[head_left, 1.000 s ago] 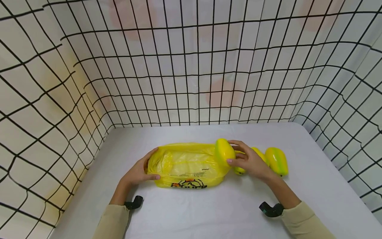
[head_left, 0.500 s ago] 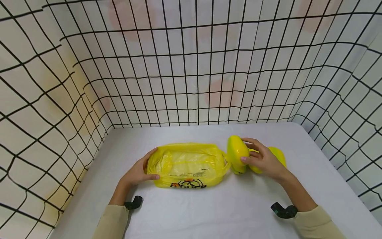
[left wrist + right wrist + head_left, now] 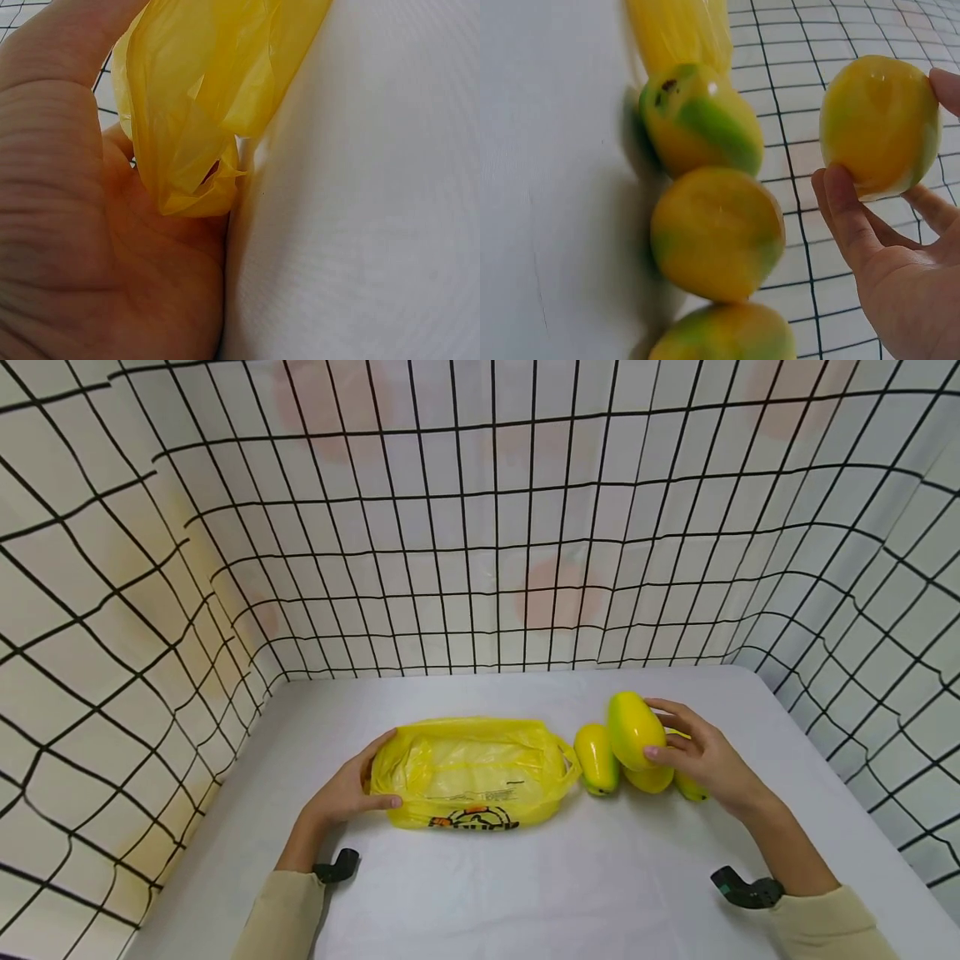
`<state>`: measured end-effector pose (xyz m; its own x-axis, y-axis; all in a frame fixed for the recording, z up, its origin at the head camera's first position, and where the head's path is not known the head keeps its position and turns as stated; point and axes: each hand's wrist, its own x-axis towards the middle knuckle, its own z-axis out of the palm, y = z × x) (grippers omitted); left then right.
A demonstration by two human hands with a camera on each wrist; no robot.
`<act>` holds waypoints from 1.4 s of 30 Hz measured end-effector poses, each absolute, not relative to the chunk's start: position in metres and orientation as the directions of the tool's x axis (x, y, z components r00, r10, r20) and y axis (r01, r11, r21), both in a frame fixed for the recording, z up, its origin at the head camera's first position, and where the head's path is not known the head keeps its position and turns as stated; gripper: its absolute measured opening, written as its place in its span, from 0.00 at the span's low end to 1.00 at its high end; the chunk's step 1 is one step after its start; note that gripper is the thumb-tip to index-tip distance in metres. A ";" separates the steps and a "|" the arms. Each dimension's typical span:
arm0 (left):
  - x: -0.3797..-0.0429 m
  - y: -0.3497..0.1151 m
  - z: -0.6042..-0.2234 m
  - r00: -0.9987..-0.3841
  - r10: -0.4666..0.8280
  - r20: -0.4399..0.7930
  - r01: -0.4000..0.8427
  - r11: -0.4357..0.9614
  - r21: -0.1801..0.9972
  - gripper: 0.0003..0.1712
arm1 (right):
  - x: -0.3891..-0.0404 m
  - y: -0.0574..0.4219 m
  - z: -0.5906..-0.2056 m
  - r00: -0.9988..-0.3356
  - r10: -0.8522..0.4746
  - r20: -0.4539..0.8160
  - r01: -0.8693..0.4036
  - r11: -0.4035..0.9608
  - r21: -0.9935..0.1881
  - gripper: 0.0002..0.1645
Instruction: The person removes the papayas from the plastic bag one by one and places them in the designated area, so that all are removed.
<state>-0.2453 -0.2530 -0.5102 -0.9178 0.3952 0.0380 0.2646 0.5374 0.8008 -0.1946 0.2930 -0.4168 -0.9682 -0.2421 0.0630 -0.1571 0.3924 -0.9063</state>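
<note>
A yellow plastic bag (image 3: 528, 814) with black print lies with its mouth spread wide on the white table. My left hand (image 3: 347, 789) grips the bag's left end, thumb at the front and fingers round the far side. In the left wrist view the crumpled bag end (image 3: 191, 150) sits in that hand. My right hand (image 3: 708, 762) holds a yellow-green mango (image 3: 632, 729) by thumb and fingertips, raised above a row of mangoes. That row has a left mango (image 3: 597, 758), a middle mango (image 3: 651, 779) and a right mango (image 3: 691, 787), which is mostly hidden by the hand.
Black wire grid panels (image 3: 480, 552) enclose the table at the back and both sides. The white tabletop (image 3: 510, 893) extends in front of the bag. The left mango lies close to the bag's right handle (image 3: 572, 764).
My right hand has carried the mango rightward, from over the bag's right end to above the row of mangoes. The left hand and bag have stayed in place.
</note>
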 end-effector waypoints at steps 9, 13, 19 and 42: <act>-0.245 -0.252 -0.508 -0.921 0.388 0.023 0.249 0.544 0.801 0.66 | -0.189 0.329 -0.416 -0.977 -0.198 0.076 -0.159 0.443 -0.882 0.41; -0.245 -0.252 -0.508 -0.921 0.389 0.021 0.250 0.548 0.798 0.66 | -0.188 0.345 -0.419 -0.979 -0.182 0.087 -0.166 0.486 -0.858 0.41; -0.244 -0.253 -0.510 -0.917 0.398 0.026 0.258 0.542 0.800 0.66 | -0.184 0.370 -0.421 -0.981 -0.163 0.101 -0.173 0.524 -0.834 0.39; -0.245 -0.253 -0.510 -0.912 0.407 0.049 0.282 0.535 0.797 0.66 | -0.187 0.427 -0.449 -0.998 -0.045 0.051 -0.068 0.587 -0.807 0.37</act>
<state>-0.2451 -0.2534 -0.5098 -0.9121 0.4070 0.0494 0.2818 0.5348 0.7966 -0.1869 0.4274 -0.4490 -0.9977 -0.0449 0.0513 -0.0679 0.5869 -0.8068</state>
